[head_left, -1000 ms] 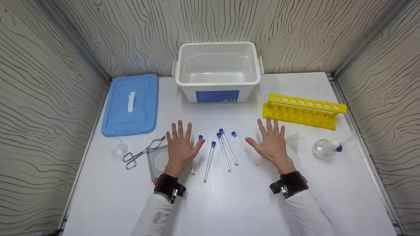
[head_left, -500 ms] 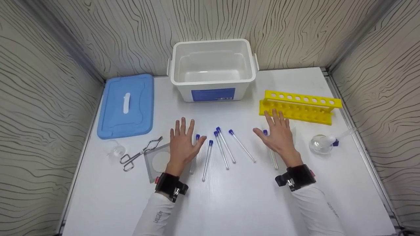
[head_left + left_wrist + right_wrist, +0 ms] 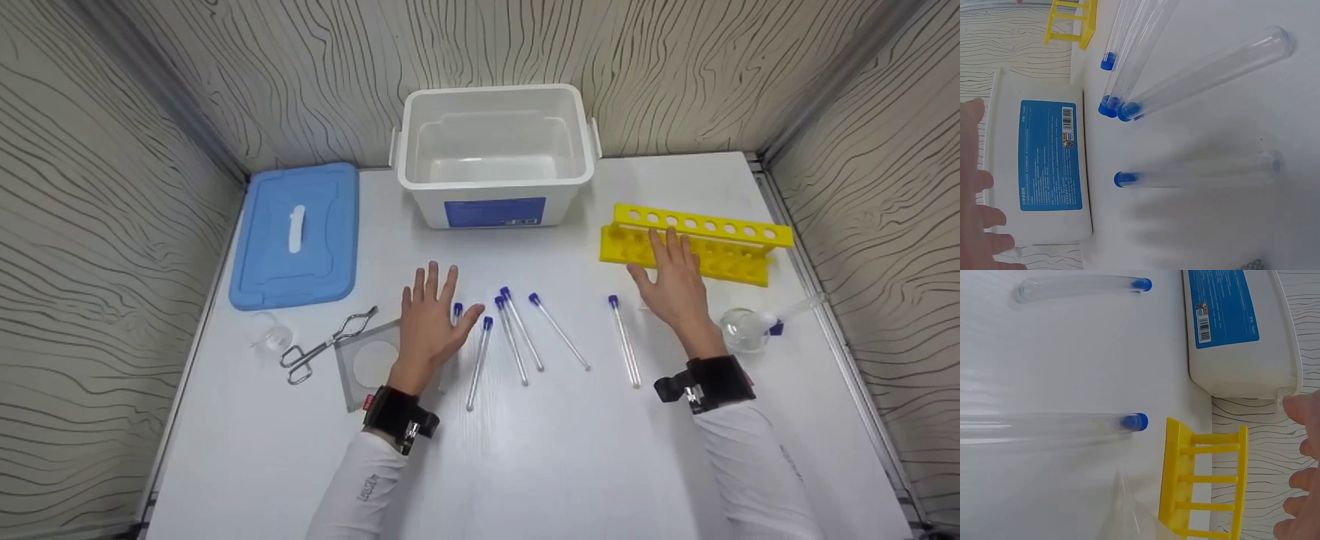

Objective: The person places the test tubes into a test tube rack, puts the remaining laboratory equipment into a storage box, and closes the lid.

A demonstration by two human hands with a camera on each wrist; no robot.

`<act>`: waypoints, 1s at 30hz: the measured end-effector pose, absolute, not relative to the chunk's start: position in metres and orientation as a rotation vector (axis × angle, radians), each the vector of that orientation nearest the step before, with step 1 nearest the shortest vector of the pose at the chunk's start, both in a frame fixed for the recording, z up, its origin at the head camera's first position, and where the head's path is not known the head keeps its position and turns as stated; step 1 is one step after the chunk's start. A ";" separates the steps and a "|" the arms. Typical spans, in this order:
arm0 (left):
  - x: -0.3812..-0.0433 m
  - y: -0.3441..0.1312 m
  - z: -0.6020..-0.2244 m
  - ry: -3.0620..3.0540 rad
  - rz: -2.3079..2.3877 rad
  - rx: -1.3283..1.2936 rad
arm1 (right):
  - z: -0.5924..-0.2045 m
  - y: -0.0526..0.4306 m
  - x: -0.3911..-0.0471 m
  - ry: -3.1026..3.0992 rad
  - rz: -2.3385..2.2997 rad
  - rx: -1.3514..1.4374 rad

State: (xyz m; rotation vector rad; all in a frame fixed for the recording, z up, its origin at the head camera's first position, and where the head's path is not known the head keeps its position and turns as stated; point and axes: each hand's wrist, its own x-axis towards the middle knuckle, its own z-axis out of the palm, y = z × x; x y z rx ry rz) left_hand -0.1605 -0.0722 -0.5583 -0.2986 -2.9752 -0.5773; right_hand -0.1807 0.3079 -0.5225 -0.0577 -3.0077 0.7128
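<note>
My left hand (image 3: 429,330) hovers with fingers spread over a grey square with a white round centre (image 3: 375,364), which looks like a wire gauze, and partly hides a blue-capped test tube. Just right of it lies another test tube (image 3: 478,364). Several more lie in the middle, including one test tube (image 3: 559,331) slanting alone. My right hand (image 3: 679,292), fingers extended and holding nothing, is over the front of the yellow test tube rack (image 3: 694,244). Left of that hand lies a test tube (image 3: 625,341). A clear funnel (image 3: 1129,517) shows in the right wrist view, mostly hidden in the head view.
An open white bin (image 3: 495,206) stands at the back. Its blue lid (image 3: 296,236) lies at the left, with metal crucible tongs (image 3: 330,345) and a small clear glass piece (image 3: 277,337) in front. A round glass flask (image 3: 744,330) sits at the right.
My right hand has moved right and forward towards the rack, uncovering a test tube. The left hand has shifted slightly right and forward. The head view has moved a little.
</note>
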 end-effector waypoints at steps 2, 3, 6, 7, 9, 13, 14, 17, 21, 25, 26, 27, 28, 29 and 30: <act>-0.160 -0.069 -0.558 -2.970 -0.590 -0.313 | -0.521 0.313 -0.182 -3.005 0.704 -0.062; -0.160 -0.067 -0.558 -2.970 -0.595 -0.323 | -0.520 0.315 -0.182 -3.007 0.704 -0.070; -0.158 -0.061 -0.559 -2.972 -0.608 -0.355 | -0.519 0.322 -0.183 -3.003 0.713 -0.097; -0.158 -0.059 -0.559 -2.972 -0.613 -0.366 | -0.519 0.324 -0.183 -3.001 0.718 -0.106; -0.158 -0.055 -0.559 -2.971 -0.613 -0.381 | -0.521 0.327 -0.183 -3.000 0.730 -0.124; -0.157 -0.049 -0.558 -2.958 -0.614 -0.390 | -0.524 0.333 -0.186 -3.002 0.715 -0.126; -0.157 -0.048 -0.558 -2.956 -0.617 -0.391 | -0.525 0.334 -0.186 -3.007 0.707 -0.129; -0.157 -0.044 -0.558 -2.967 -0.637 -0.398 | -0.527 0.338 -0.189 -3.026 0.674 -0.133; -0.156 -0.037 -0.557 -2.965 -0.678 -0.421 | -0.528 0.345 -0.195 -3.068 0.649 -0.163; -0.155 -0.030 -0.556 -2.954 -0.704 -0.444 | -0.528 0.355 -0.200 -3.102 0.659 -0.190; -0.155 -0.029 -0.556 -2.957 -0.708 -0.450 | -0.528 0.357 -0.201 -3.108 0.659 -0.193; -0.155 -0.027 -0.555 -2.960 -0.709 -0.458 | -0.528 0.359 -0.202 -3.110 0.660 -0.194; -0.155 -0.026 -0.555 -2.964 -0.705 -0.465 | -0.528 0.362 -0.203 -3.111 0.660 -0.190; -0.156 -0.025 -0.554 -2.967 -0.702 -0.473 | -0.528 0.364 -0.204 -3.112 0.657 -0.184; -0.156 -0.023 -0.554 -2.970 -0.694 -0.480 | -0.528 0.366 -0.205 -3.119 0.650 -0.178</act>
